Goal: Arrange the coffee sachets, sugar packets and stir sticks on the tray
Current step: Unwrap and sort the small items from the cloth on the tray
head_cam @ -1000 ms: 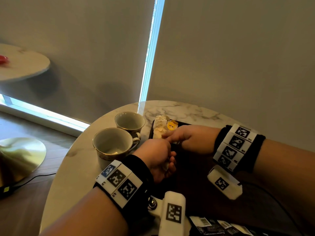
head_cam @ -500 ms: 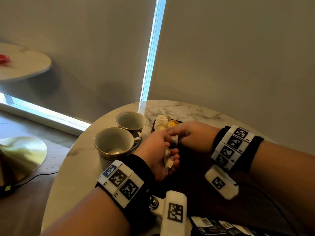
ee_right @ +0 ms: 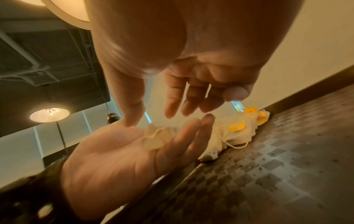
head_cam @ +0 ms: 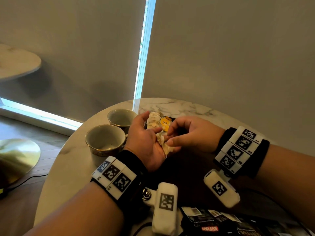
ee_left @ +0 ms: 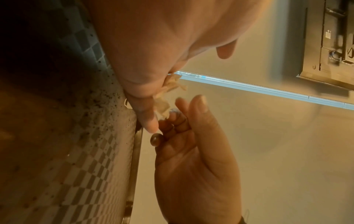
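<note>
A small cream cloth sachet lay across the upturned left hand, resting on the palm at the base of the fingers, which were stretched out nearly straight and not curled round it. A thin string hung from the sachet below the palm in the head view. The left forearm came up from the lower left with the palm turned up and tilted toward the right hand.

The right hand reached in from the right, palm facing left, its fingers loosely bent and spread with the thumb pointing down at the left palm. Its fingertips sat right at the sachet's edge; whether they actually pinched the cloth could not be told from these views.

Both hands hovered over the far left corner of a dark tray with a checkered surface. On that corner, just beyond the fingers, lay a pile of similar cream sachets with yellow tags. Two empty cups stood on the marble table just left of the tray. Dark packets lay at the near edge.
</note>
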`<state>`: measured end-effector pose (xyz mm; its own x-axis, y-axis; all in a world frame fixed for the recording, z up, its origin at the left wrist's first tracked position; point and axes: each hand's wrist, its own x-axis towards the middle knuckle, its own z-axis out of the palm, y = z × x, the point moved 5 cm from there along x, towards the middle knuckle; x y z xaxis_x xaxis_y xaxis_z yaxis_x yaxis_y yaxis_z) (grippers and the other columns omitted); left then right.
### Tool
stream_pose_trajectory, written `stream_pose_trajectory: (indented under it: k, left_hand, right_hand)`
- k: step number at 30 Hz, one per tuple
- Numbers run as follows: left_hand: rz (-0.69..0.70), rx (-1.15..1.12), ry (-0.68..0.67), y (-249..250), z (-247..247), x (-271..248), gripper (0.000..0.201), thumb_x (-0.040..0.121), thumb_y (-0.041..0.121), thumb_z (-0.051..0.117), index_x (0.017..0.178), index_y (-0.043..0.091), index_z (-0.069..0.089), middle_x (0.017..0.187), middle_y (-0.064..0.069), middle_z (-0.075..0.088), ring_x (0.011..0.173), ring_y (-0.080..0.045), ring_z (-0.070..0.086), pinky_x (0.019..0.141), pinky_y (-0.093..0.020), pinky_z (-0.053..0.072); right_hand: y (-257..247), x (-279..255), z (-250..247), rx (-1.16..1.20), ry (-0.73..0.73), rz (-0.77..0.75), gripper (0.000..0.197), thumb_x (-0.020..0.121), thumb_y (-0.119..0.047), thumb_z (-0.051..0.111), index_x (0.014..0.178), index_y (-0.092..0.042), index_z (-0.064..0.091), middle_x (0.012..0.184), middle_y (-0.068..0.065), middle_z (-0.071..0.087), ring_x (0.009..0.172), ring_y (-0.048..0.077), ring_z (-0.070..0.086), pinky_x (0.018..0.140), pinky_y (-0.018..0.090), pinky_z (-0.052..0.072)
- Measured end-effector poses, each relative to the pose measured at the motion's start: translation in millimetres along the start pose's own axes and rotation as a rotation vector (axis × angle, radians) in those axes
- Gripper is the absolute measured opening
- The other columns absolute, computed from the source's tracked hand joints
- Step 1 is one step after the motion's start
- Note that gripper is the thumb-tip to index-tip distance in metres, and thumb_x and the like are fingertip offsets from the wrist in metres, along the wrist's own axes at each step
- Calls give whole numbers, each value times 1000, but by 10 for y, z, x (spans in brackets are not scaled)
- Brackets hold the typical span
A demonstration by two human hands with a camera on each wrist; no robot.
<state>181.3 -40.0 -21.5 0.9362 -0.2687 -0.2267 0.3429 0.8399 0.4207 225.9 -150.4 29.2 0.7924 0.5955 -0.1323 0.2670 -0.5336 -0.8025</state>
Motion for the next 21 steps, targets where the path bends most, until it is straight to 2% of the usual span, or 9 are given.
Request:
stream_pose_trajectory:
  k: [2,4,8,11,13,15,17,19,21]
  left_hand:
    - [26,-65,-13,10,18,0,76,91,56,51,141,-1,40,126,-33,63,115,-50,64,92,-57,53]
    - [57,-75,10,24,-7,10,69,90,52,54,135,0,45,126,-32,63,115,-49,63,99,-59,49]
    - [71,-43,40,37,-37,29,61,91,45,53,130,-1,48,129,-32,60,116,-48,62,97,-59,50]
    - [61,49,81,43,-101,75,55,93,44,53,127,1,50,126,-30,61,112,-45,65,88,-57,55]
    - [50,192,140,50,-172,111,46,93,40,55,124,7,57,116,-19,67,105,-35,68,88,-52,56]
    - [48,307,195,37,-208,132,36,91,33,59,120,12,62,96,-8,62,86,-24,63,73,-43,58]
    - [54,369,214,27,-191,123,37,89,28,64,124,16,64,90,-4,60,80,-21,59,63,-36,56]
    - [61,413,199,25,-170,107,37,91,24,64,127,19,63,94,-5,64,82,-20,59,60,-33,55]
    - [66,455,168,25,-156,101,35,92,18,61,126,22,64,110,-9,67,88,-22,61,61,-32,55]
  right_hand:
    - [-29,-22,42,-169,-38,-8,35,70,-19,89,100,-22,70,98,-3,73,84,8,70,74,23,57]
    - [-22,-24,94,-341,-102,12,38,71,-19,89,101,-31,69,101,-8,71,88,7,69,80,27,58]
    - [28,18,71,-318,-63,-11,18,82,-21,80,91,-34,72,97,-11,73,90,7,68,90,33,56]
    - [61,32,-6,-140,21,-13,8,90,-17,72,89,-25,73,87,-5,75,79,10,69,78,27,57]
    - [93,60,-100,-45,114,-7,8,92,-10,68,88,-17,71,81,1,71,69,11,64,64,25,52]
    - [136,88,-196,50,194,-15,13,89,-5,69,82,-17,69,78,5,69,64,15,59,59,27,48]
    - [185,109,-246,168,232,-26,17,86,-3,70,78,-18,69,74,6,67,61,18,56,55,28,45]
    - [207,104,-246,241,235,-28,19,87,2,67,80,-15,68,74,8,67,62,21,55,54,29,43]
    - [203,93,-232,259,222,-25,19,89,4,65,83,-14,69,78,10,68,62,22,55,55,30,42]
